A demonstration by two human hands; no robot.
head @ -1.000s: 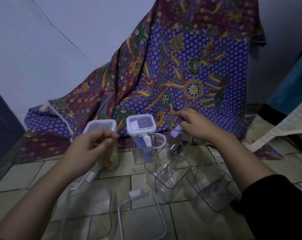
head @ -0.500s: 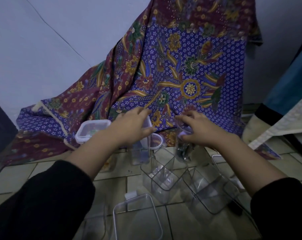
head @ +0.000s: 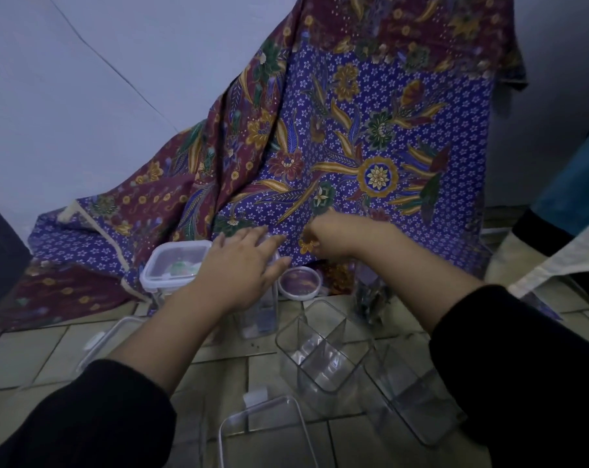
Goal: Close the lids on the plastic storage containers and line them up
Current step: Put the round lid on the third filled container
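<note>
Floor is beige tile (head: pixel 33 352) with dark grout lines, and a purple-and-maroon batik cloth (head: pixel 83 244) spills onto it across the upper left. Sitting right on the tiles: a lidded container (head: pixel 175 265) left of center, a small round lid (head: pixel 300 282) mid-frame, and open clear containers at center (head: pixel 320 352) and lower right (head: pixel 411 400). A loose lid (head: pixel 269 434) lies at bottom center, another (head: pixel 107 336) at left.

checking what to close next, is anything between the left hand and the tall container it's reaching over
Nothing visible. The left hand already lies palm-down on top of the tall container, hiding its lid. The lidded container stands to its left and the round lid just to its right, neither under the hand.
</note>
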